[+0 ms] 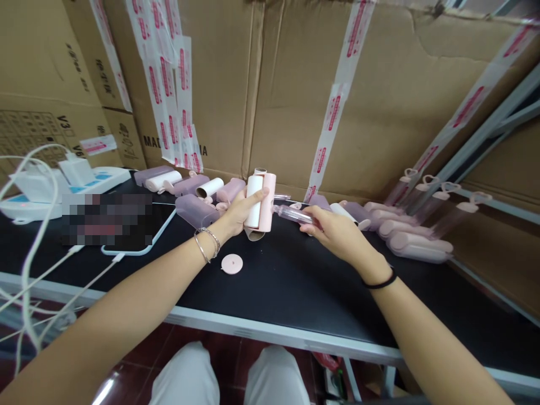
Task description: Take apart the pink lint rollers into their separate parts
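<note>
My left hand [235, 217] is closed around a lint roller [268, 202], a white sticky roll in a pale pink cover, held upright above the black table. A cardboard tube end [256, 234] shows just below it. My right hand [335, 229] grips a clear pinkish handle [294, 214] that points left, its tip at the side of the pink cover. Whether the tip is seated in the cover, I cannot tell. Below my left hand a round pink cap [232, 264] lies flat on the table.
Mauve covers [194, 210] and a white roll [210, 187] lie at the back left. Several lint rollers with clear handles [419, 247] rest at the right. A phone [130, 242] and a power strip [105, 179] with cables stand left. Cardboard [287, 112] walls the back.
</note>
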The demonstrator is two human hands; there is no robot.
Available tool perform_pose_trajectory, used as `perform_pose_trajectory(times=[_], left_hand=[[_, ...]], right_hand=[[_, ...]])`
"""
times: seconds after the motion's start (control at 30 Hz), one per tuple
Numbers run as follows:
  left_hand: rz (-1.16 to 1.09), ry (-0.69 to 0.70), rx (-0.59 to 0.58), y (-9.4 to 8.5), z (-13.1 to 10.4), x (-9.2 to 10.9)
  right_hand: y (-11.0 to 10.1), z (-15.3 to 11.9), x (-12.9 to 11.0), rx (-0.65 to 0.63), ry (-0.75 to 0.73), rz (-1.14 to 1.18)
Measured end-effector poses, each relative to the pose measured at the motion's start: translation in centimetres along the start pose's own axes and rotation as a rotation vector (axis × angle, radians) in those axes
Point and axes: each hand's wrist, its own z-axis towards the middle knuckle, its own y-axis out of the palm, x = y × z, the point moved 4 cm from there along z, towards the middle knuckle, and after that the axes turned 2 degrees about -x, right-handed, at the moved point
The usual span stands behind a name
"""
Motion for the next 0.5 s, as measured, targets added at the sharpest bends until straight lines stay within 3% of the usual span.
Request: perform_pose_trajectory(times=[0.33,0.5], left_hand=[[0.076,0.057,-0.011,0.7,-0.7,0.7],[0.145,0.110,-0.005,1.3,-1.1,1.3]], right_hand=[[0.7,-0.2,-0.1,-0.094,-0.079,0.069],[0.2,-0.5,-0.4,-0.137,-0.046,-0.002]])
